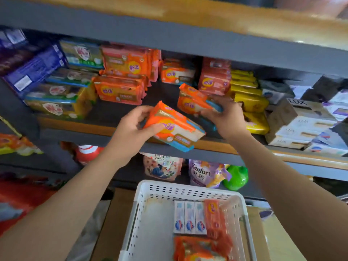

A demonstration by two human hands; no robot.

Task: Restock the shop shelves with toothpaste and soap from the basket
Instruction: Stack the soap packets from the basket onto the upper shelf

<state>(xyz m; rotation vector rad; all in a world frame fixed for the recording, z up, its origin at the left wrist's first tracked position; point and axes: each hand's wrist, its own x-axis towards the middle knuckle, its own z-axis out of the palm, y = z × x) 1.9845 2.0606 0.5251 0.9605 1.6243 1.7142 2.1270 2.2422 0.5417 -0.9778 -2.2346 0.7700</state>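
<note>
At the shelf front: both hands are raised to the middle shelf point(75, 123), each closed on a soap pack.
Left hand point(131, 127): fingers wrapped round the left end of an orange soap pack point(175, 127), thumb across its face; the pack tilts down to the right and overhangs the shelf's near edge.
Right hand point(224, 115): clamped on the near end of a second orange pack point(194, 100), which points up and left into the shelf; a blue strip of wrapping shows under the fingers.
Gap between packs: the two held packs are just beside each other, whether touching I cannot tell.
Open room: a bare dark patch of shelf lies behind the hands, between the stacked orange packs point(120, 91) on the left and the red-orange stack point(214, 80) on the right.
Edges: yellow packs point(248, 98) sit right beside the right hand; green-and-yellow packs point(60, 100) stand far left; white Lux boxes point(301, 127) fill the right end.
Basket point(180, 191): white, perforated, near and below the hands, mostly bare floor.
Toothpaste: three white boxes point(189, 217) lie side by side in the basket.
Soap left in basket: orange packs point(212, 238) beside and in front of the boxes, blurred.
Lower shelf: a Comfort pouch point(203, 174) and a green bottle point(235, 178).
</note>
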